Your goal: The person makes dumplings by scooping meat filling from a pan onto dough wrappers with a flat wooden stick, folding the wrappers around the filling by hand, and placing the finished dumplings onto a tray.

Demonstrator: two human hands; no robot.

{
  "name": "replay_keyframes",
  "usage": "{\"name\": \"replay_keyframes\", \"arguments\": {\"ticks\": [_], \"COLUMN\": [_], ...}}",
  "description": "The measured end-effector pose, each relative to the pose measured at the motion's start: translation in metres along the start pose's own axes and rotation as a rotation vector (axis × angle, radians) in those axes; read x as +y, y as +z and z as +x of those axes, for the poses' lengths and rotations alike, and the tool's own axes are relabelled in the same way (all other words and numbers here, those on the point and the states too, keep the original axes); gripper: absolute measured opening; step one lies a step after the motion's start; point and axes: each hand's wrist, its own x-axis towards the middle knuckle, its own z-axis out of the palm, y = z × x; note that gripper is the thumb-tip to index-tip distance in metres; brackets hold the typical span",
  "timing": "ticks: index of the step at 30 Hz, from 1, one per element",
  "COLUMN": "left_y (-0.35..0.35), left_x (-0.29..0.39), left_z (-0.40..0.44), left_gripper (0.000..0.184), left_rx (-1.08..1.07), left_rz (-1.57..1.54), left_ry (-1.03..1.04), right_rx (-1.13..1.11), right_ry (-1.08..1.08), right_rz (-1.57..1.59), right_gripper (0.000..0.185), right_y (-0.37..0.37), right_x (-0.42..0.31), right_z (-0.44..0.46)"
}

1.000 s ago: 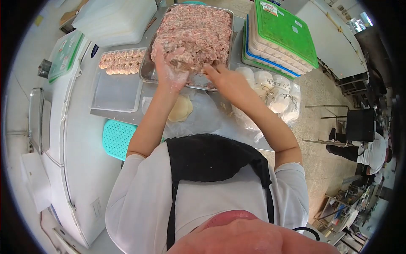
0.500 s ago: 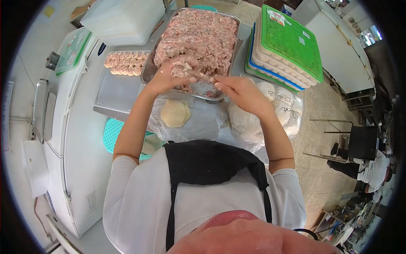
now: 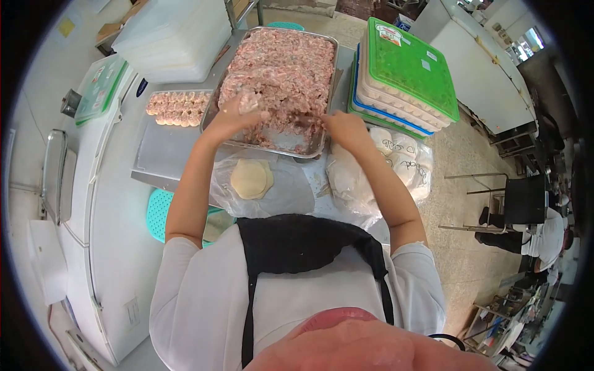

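Observation:
A large metal tray of ground meat filling lies before me. Over its left near part, my left hand is curled around a pale dumpling wrapper. At the tray's right near corner, my right hand is closed in a pinch. It grips a thin filling spatula, smeared with meat and partly hidden, whose end lies in the filling. Near me, a short stack of round dough wrappers rests on a clear plastic sheet.
Rows of formed dumplings sit left of the tray. Behind them stands a stack of translucent containers. Right are stacked dumpling boxes with a green lid and bagged white packs. A person is at far right.
My right hand has drawn the spatula away from the wrapper in my left hand, to the right and down into the filling. The whole view has shifted slightly.

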Motion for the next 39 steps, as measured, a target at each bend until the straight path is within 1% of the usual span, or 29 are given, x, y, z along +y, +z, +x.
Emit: {"name": "replay_keyframes", "arguments": {"ticks": [1,2,3,4,5,6,7,8,9,10,11,12,14,15,17,20,22,24,26,27,28,29,30,32,33,34,36,37,39], "left_y": [-0.003,-0.004,-0.004,-0.002,-0.001,-0.003,-0.006,-0.011,-0.016,-0.021,-0.026,-0.029,-0.037,-0.042,-0.055,-0.074,-0.093,-0.111,-0.126,-0.134,-0.143,-0.15,-0.156,-0.17,-0.176,-0.183,-0.198,-0.207,-0.227], "left_x": [0.008,0.01,0.009,0.008,0.01,0.016,0.022,0.024,0.021,0.017,0.013,0.007,-0.007,-0.019,-0.041,-0.038,-0.034,-0.037,-0.043,-0.041,-0.035,-0.034,-0.039,-0.053,-0.062,-0.072,-0.093,-0.103,-0.142], "left_z": [-0.007,-0.008,-0.012,-0.017,-0.021,-0.024,-0.027,-0.028,-0.026,-0.021,-0.017,-0.016,-0.012,-0.009,-0.007,-0.026,-0.039,-0.049,-0.059,-0.062,-0.065,-0.067,-0.068,-0.069,-0.07,-0.072,-0.077,-0.08,-0.081], "left_gripper": [0.06,0.06,0.06,0.059,0.054,0.054,0.054,0.053,0.053,0.054,0.056,0.056,0.06,0.06,0.068,0.074,0.075,0.075,0.067,0.067,0.061,0.055,0.055,0.049,0.049,0.053,0.056,0.059,0.062], "left_rx": [-0.065,-0.063,0.035,0.132,0.164,0.167,0.065,-0.039,-0.042,-0.106,-0.173,-0.179,-0.207,-0.207,-0.102,-0.028,-0.05,-0.067,-0.037,-0.044,-0.168,-0.291,-0.295,-0.211,-0.209,-0.165,-0.119,-0.078,-0.029], "left_rz": [-0.095,-0.096,0.063,0.223,0.213,0.208,0.193,0.178,0.173,0.248,0.323,0.317,0.35,0.348,0.297,0.351,0.325,0.299,0.216,0.213,0.167,0.121,0.119,0.303,0.302,0.311,0.321,0.352,0.373], "left_ry": [-0.01,-0.001,0.257,0.51,0.534,0.533,0.505,0.479,0.485,0.513,0.54,0.547,0.436,0.445,0.35,0.362,0.348,0.336,0.446,0.447,0.427,0.405,0.404,0.489,0.485,0.446,0.397,0.375,0.337], "right_rx": [0.008,0.087,0.156,0.148,0.143,0.14,0.113,0.113,0.149,0.185,0.13,0.132,0.164,0.169,0.427,0.384,0.386,0.349,0.298,0.331,0.363,0.295,0.293,0.288,0.261,0.258,0.215,0.208,0.367], "right_ry": [0.006,0.035,0.061,0.062,0.043,0.023,-0.006,-0.003,-0.066,-0.126,-0.127,-0.117,-0.131,-0.127,-0.029,-0.06,-0.06,-0.055,0.008,-0.061,-0.131,-0.114,-0.11,-0.154,-0.099,-0.1,0.038,0.03,0.072], "right_rz": [-0.002,0.221,0.447,0.447,0.686,0.922,0.968,0.962,0.924,0.884,0.879,0.873,0.658,0.651,0.341,0.257,0.303,0.399,0.436,0.484,0.532,0.492,0.493,0.525,0.498,0.502,0.394,0.398,0.574], "right_gripper": [0.023,0.025,0.027,0.027,0.03,0.032,0.032,0.032,0.032,0.033,0.034,0.034,0.032,0.032,0.026,0.023,0.023,0.024,0.025,0.025,0.026,0.027,0.027,0.027,0.026,0.026,0.028,0.028,0.028], "right_y": [-0.006,-0.013,-0.019,-0.025,-0.032,-0.044,-0.063,-0.063,-0.062,-0.062,-0.065,-0.067,-0.076,-0.082,-0.097,-0.08,-0.085,-0.108,-0.118,-0.114,-0.109,-0.095,-0.088,-0.083,-0.098,-0.102,-0.104,-0.099,-0.076], "right_x": [0.003,0.005,0.003,0.0,-0.004,-0.01,-0.028,-0.045,-0.062,-0.076,-0.087,-0.088,-0.085,-0.096,-0.123,-0.163,-0.167,-0.172,-0.191,-0.204,-0.216,-0.227,-0.232,-0.238,-0.245,-0.246,-0.244,-0.241,-0.234], "right_z": [-0.006,-0.015,-0.023,-0.03,-0.034,-0.037,-0.042,-0.043,-0.043,-0.042,-0.041,-0.041,-0.033,-0.035,-0.04,-0.026,-0.017,-0.015,-0.015,-0.012,-0.008,-0.001,0.003,0.015,0.016,0.016,0.016,0.014,0.005]}}
